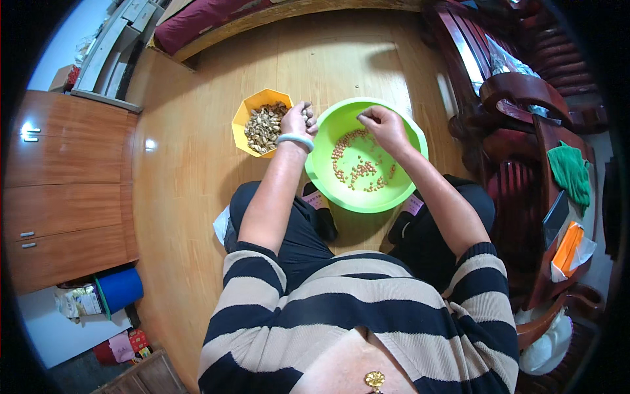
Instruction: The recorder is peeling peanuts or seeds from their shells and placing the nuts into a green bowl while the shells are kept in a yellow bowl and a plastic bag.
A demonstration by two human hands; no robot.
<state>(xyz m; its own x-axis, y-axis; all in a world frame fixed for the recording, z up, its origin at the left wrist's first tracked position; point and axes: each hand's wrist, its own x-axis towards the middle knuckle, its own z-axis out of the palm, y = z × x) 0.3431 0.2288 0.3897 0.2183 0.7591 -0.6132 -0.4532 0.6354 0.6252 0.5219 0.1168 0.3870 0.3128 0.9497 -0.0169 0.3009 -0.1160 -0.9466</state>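
My left hand (299, 120) is curled around several pale pieces that look like unshelled peanuts (306, 115), beside the rim of a yellow octagonal bin (239, 132). A heap of broken peanut shells (262, 129) fills much of that bin. Over the far right part of a round light-green plastic basin (322, 172), my right hand (386, 129) has thumb and fingers pinched together. Whether a small piece sits between those fingertips cannot be made out. Reddish-brown shelled peanut kernels (363, 169) lie scattered across the basin's floor, some in a curved band on the left.
The basin stands on the wooden floor (182, 197) between my feet. Dark carved wooden furniture (521, 98) lines the right, with a green cloth (570, 172) and an orange tissue pack (568, 250). A wooden cabinet (74, 182) is at left, a bed frame (275, 17) ahead.
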